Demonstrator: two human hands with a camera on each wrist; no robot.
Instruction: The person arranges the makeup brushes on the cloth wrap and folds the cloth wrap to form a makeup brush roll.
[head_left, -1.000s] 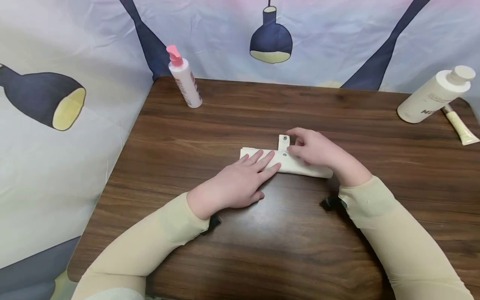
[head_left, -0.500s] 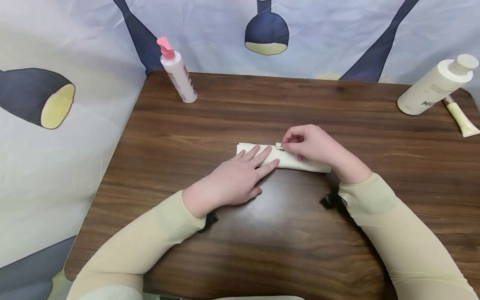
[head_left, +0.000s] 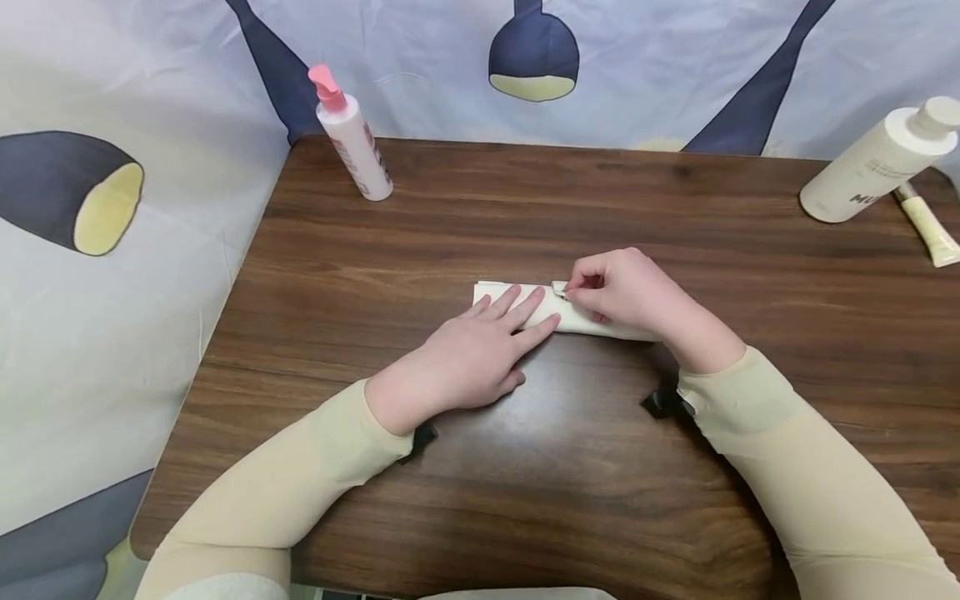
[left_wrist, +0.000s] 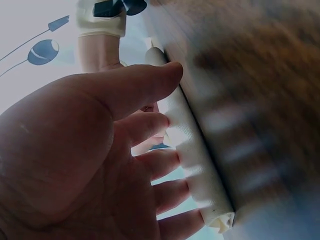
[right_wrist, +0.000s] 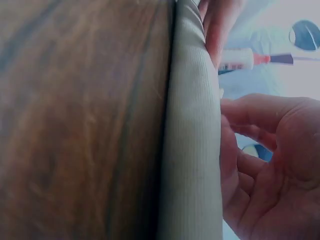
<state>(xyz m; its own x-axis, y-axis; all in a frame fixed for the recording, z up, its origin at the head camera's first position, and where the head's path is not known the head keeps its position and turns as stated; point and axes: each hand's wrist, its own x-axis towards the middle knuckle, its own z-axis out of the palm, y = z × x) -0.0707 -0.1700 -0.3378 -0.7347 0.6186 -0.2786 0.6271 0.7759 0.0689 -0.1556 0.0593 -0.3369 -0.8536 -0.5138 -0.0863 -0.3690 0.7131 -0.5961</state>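
A long, flat bundle of folded white ribbed fabric [head_left: 577, 322] lies across the middle of the table. My left hand [head_left: 471, 360] rests on its left part, fingers spread straight; the left wrist view shows those fingertips along the fabric roll [left_wrist: 192, 155]. At the bundle's far edge, a short snap strap [head_left: 558, 287] is folded over onto it. Thumb and index finger of my right hand [head_left: 628, 288] pinch that strap, covering its end and the snap under it. In the right wrist view the roll's near side [right_wrist: 192, 130] hides the right fingertips.
A pump bottle with a pink top [head_left: 355, 150] stands at the back left of the wooden table [head_left: 450, 225]. At the back right are a white capped bottle [head_left: 873, 167] and a pale tube [head_left: 930, 223]. Behind hangs a printed cloth [head_left: 420, 75].
The strap stood out beyond the far edge with its snap showing; my right hand has folded it over toward me and now pinches it. My left hand stays pressed on the fabric.
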